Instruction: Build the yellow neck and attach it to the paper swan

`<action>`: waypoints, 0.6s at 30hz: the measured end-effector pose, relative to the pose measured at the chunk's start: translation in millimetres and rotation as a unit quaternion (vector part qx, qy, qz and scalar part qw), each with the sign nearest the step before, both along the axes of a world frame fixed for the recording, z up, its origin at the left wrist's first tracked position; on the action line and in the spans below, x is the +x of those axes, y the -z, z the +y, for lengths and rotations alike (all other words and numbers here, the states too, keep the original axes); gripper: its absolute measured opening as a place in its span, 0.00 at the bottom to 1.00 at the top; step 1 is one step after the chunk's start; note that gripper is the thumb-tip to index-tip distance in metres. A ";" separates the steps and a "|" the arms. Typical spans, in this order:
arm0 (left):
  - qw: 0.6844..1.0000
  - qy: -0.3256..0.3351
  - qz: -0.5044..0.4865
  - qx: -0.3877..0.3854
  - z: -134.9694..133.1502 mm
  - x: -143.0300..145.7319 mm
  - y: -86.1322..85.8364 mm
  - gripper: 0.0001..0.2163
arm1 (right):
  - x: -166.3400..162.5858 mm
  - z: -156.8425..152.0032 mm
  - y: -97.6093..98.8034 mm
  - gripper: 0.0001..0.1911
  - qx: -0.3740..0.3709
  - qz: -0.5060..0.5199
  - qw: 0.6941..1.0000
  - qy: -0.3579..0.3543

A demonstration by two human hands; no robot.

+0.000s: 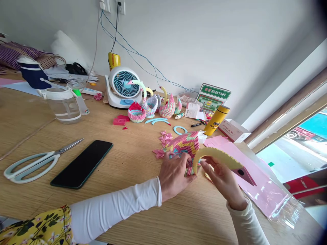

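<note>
My left hand (175, 172) is closed against the near side of a multicoloured folded-paper swan body (186, 144) on the wooden table (122, 163). My right hand (221, 177) pinches the lower end of a curved yellow paper neck (217, 154) with a pink head, which arches rightwards from the body. Both hands meet at the base of the neck. Loose pink folded pieces (163, 141) lie just behind the body.
Black phone (82, 164) and pale scissors (33, 162) lie to the left. Several finished paper swans (150, 107), a small fan (122, 86), a clear jug (62, 102), a yellow bottle (216, 120), a sticky-note box (233, 130) and pink sheets in plastic (265, 190) stand around.
</note>
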State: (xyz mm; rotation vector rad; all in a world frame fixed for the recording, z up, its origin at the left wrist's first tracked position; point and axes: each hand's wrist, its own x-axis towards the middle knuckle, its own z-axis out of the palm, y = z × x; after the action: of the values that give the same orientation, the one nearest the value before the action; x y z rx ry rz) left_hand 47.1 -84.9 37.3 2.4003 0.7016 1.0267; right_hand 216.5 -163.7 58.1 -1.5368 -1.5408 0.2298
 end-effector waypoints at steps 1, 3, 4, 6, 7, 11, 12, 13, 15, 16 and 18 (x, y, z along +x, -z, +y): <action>1.000 -0.005 0.008 0.005 -1.0 2.9 -0.4 0.19 | 2.3 -4.7 1.3 0.16 0.002 0.008 1.000 0.026; 1.000 -0.011 0.016 0.017 -3.1 9.0 0.2 0.18 | 3.7 -16.0 5.1 0.18 -0.013 0.032 0.997 0.074; 1.000 -0.009 0.017 0.022 -4.5 11.7 1.1 0.18 | 2.6 -21.7 7.7 0.19 -0.036 0.045 0.995 0.084; 0.999 -0.006 0.013 0.029 -8.3 14.8 3.9 0.19 | -2.5 -31.1 14.4 0.22 -0.096 0.080 0.990 0.063; 0.999 -0.007 0.010 0.033 -10.6 14.6 5.4 0.20 | -5.9 -34.3 18.2 0.22 -0.117 0.103 0.987 0.046; 0.997 0.025 -0.009 0.075 -14.5 -2.1 7.3 0.25 | -16.3 -36.4 30.9 0.25 -0.142 0.183 0.973 0.011; 0.995 0.044 -0.020 0.089 -12.0 -9.0 6.0 0.26 | -16.9 -35.2 32.7 0.25 -0.138 0.195 0.971 0.005; 0.993 0.051 -0.041 0.097 -7.6 -15.9 4.1 0.26 | -16.8 -33.8 33.9 0.24 -0.134 0.206 0.969 0.001; 0.992 0.039 -0.093 0.073 5.8 -26.8 -0.4 0.24 | -14.6 -30.9 35.5 0.22 -0.125 0.224 0.967 -0.006; 0.994 0.022 -0.108 0.028 13.7 -30.0 -2.3 0.23 | -12.9 -29.5 36.0 0.21 -0.121 0.231 0.965 -0.010; 0.988 0.015 -0.114 -0.104 28.2 -31.7 -4.2 0.23 | -8.9 -27.0 37.0 0.21 -0.117 0.243 0.963 -0.012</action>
State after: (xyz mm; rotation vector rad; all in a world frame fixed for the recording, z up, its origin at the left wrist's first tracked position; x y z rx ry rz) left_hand 15.4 -56.7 41.4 2.0714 0.6535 1.1335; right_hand 207.6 -190.8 21.1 -1.4965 -1.1682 0.7677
